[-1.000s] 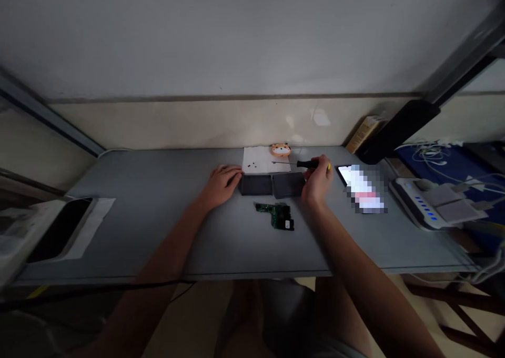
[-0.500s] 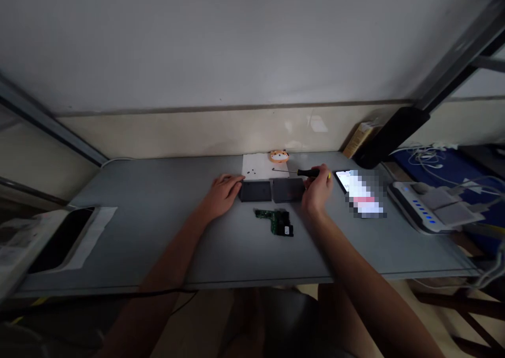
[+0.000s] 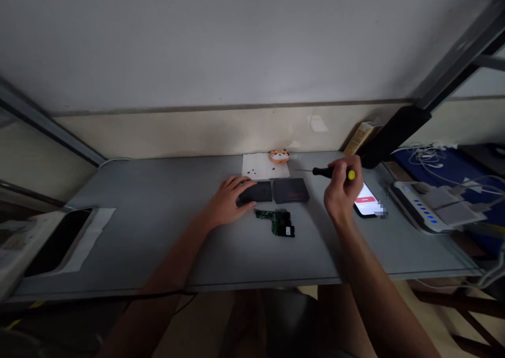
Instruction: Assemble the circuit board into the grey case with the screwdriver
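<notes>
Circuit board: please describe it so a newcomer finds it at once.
On the grey table, find the two flat dark boxes side by side. The circuit board lies nearer the person; unlike them, it is green and black, with a white label.

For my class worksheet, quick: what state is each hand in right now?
Left hand: around one end of the left black box; whether it grips cannot be told.
Right hand: closed, holding a screwdriver.

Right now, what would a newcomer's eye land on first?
Probably the brightly lit phone, partly hidden behind the right hand, which grips a yellow-ended screwdriver. Next, the green circuit board on the near side of two dark flat pieces, and the orange animal-faced figure at the white sheet's back corner.
</notes>
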Demonstrator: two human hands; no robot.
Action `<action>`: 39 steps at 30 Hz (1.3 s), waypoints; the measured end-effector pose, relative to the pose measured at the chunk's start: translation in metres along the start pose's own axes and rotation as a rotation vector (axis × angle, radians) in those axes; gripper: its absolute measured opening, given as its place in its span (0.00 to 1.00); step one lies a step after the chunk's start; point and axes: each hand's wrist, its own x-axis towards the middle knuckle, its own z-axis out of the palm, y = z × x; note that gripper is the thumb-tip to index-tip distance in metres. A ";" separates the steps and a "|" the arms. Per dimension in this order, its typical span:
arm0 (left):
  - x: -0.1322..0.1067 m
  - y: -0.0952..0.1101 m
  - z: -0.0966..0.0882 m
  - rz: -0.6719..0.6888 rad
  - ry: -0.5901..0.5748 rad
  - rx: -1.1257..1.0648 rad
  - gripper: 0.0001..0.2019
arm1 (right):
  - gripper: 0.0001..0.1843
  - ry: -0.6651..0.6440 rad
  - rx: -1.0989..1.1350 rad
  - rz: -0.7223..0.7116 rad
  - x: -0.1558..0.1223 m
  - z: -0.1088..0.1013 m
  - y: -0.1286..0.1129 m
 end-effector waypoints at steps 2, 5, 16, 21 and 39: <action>-0.001 -0.002 0.001 -0.023 -0.014 0.008 0.24 | 0.15 -0.096 -0.038 -0.234 -0.007 -0.018 -0.008; -0.003 -0.008 0.002 -0.062 -0.033 0.019 0.26 | 0.07 -0.396 -0.065 -0.484 -0.025 -0.039 -0.018; 0.000 -0.009 -0.009 -0.057 0.085 -0.043 0.18 | 0.09 -1.077 -0.550 -0.560 -0.059 -0.047 -0.018; 0.001 -0.013 -0.006 -0.041 0.148 -0.036 0.20 | 0.10 -1.084 -0.531 -0.523 -0.058 -0.041 -0.014; 0.001 -0.026 -0.001 -0.127 0.261 0.003 0.25 | 0.12 -0.715 -0.425 -0.524 -0.010 0.004 0.026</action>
